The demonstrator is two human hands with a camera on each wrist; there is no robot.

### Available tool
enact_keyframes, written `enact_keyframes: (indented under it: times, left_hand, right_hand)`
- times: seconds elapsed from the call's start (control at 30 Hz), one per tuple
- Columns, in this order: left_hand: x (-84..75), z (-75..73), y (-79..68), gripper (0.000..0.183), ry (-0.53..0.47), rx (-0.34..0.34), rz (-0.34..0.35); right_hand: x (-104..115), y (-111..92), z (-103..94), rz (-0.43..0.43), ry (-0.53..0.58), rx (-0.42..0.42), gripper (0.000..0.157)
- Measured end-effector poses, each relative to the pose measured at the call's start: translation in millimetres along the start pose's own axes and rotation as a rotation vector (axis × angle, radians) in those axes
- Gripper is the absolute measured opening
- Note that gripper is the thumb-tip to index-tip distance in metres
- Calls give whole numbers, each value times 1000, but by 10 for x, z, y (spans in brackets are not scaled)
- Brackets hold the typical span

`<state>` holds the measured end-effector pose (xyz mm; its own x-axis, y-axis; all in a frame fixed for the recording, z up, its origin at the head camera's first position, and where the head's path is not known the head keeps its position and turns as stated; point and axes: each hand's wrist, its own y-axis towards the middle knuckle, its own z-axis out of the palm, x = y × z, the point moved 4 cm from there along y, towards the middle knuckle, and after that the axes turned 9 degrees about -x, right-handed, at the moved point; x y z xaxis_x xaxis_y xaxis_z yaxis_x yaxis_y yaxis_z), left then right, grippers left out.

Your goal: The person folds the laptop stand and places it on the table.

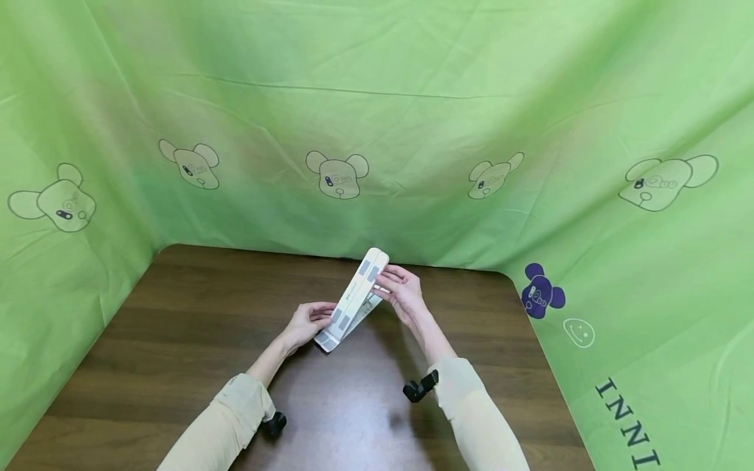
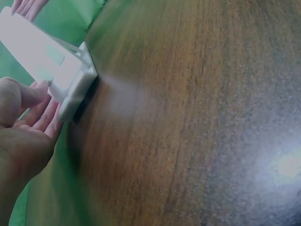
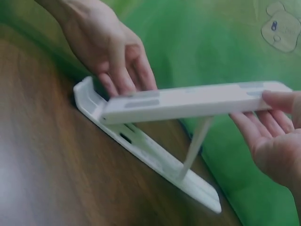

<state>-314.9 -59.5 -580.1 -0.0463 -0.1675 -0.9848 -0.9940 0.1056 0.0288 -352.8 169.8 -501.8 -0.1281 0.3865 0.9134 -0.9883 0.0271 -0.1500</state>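
A white folding laptop stand (image 1: 355, 296) with grey pads is tilted over the table near its far edge. Its padded upper arm (image 3: 188, 101) is raised from the base bar (image 3: 157, 160), and a thin strut (image 3: 196, 148) props the two apart. My left hand (image 1: 307, 323) pinches the stand close to its hinged, lipped end, thumb on top and fingers below in the left wrist view. At the raised end, my right hand (image 1: 403, 291) grips the upper arm between thumb and fingers.
The brown wooden table (image 1: 194, 327) has rounded far corners. Behind it and along both sides hangs a green curtain (image 1: 412, 118) printed with bear heads. Small black cameras sit at the left cuff (image 1: 274, 424) and right cuff (image 1: 421, 386).
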Motion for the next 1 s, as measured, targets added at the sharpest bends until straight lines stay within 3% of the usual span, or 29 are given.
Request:
enact_keyframes:
  times: [0.17,0.47,0.77,0.9,1.0]
  left_hand:
    - [-28,11,16,36,18,-62,5]
    - [-86,-16,30,30,-23,-220,2]
    - [-116,-66,-58,32,18,-195,37]
    - [-102,-144,-93,33,220,-255,102]
    - [67,-226,-51,37,451,-331,122]
  right_hand:
    - [-42,-102,30,-47,56,-100,22]
    - [-53,-233,43,-115,143,-171,33]
    - [-81,-258,73,-116,139,-217,28]
    - [-75,-242,71,-111,115,-192,24]
    - [-37,-223,53,-114,76,-162,25]
